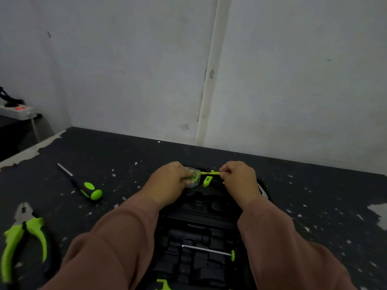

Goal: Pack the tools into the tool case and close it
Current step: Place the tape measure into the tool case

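Note:
An open black tool case (201, 218) lies on the dark table between my forearms. Over its far end my left hand (169, 181) grips a small round tape measure (194, 177) with a green centre. My right hand (238, 176) pinches the yellow-green tape end (210, 173) pulled out to the right. A green tab (206, 182) hangs below the tape. Inside the case a thin metal rod with a green tip (209, 250) lies across the moulded slots. A green-and-black screwdriver (83, 185) and green-handled pliers (25, 233) lie on the table at the left.
The dark, paint-chipped table (314, 195) butts against a white wall at the back. A white power strip with a red light (17, 110) sits on a lower surface at the far left. A green piece (163, 284) shows at the bottom edge of the case.

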The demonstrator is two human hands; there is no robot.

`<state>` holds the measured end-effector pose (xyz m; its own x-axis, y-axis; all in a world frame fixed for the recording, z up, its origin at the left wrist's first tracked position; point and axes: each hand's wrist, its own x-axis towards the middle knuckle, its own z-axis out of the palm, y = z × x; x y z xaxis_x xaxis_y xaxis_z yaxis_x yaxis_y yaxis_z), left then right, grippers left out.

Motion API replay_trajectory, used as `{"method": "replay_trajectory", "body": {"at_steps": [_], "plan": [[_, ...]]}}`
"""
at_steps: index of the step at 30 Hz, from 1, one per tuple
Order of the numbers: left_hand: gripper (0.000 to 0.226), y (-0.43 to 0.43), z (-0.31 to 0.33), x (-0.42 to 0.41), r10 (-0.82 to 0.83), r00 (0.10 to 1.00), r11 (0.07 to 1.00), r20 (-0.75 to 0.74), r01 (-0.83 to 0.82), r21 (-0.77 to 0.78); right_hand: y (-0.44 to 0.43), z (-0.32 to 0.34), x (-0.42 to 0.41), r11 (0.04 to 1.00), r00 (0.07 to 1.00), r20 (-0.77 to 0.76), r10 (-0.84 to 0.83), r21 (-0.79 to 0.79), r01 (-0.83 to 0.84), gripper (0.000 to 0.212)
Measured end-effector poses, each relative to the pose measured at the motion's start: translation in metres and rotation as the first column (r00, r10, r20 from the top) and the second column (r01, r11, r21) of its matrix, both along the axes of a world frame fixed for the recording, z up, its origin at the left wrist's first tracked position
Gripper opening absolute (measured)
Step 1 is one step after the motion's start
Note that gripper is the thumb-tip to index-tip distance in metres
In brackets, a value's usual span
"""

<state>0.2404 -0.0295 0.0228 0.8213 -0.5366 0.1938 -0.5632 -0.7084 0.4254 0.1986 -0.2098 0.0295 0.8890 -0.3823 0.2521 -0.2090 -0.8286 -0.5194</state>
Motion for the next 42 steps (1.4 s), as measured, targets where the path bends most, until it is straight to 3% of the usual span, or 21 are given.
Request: {"method": "replay_trajectory", "body": {"at_steps": [11,17,20,25,34,38,42], "plan": [[0.036,-0.004,-0.001,-0.002,0.03,1.0,0.999,0.006,-0.03,0.023,-0.005,0.01,-0.003,0.992,0.976,-0.219,0.015,-0.121,-0.043,0.026],[0.036,-0.002,-0.003,-0.002,0.035,0.999,0.999,-0.002,-0.035,-0.008,-0.008,0.009,-0.005,0.989,0.977,-0.208,-0.052,-0.149,0.02,0.029],[0.037,-0.001,-0.004,-0.002,0.024,1.0,1.0,-0.006,-0.024,-0.014,-0.006,0.01,-0.003,0.971,0.95,-0.302,-0.078,-0.241,0.003,0.032],[0.043,0.0,-0.007,-0.004,0.021,0.999,1.0,-0.042,-0.021,0.01,-0.002,0.004,-0.01,0.895,0.969,-0.2,-0.143,-0.445,0.04,0.03],[0.051,0.013,-0.001,-0.013,-0.087,0.983,0.996,-0.164,0.091,0.017,0.012,0.007,-0.019,0.94,0.926,-0.37,-0.072,-0.336,-0.061,0.034],[0.045,0.035,0.008,-0.038,-0.027,0.989,0.998,-0.144,0.019,-0.056,0.021,0.025,-0.035,0.957,0.902,-0.433,-0.004,-0.263,-0.122,0.037],[0.035,0.068,0.011,-0.065,0.14,0.979,0.973,-0.148,-0.163,-0.16,0.051,0.037,-0.052,0.955,0.929,-0.358,0.094,-0.23,-0.186,0.03]]}}
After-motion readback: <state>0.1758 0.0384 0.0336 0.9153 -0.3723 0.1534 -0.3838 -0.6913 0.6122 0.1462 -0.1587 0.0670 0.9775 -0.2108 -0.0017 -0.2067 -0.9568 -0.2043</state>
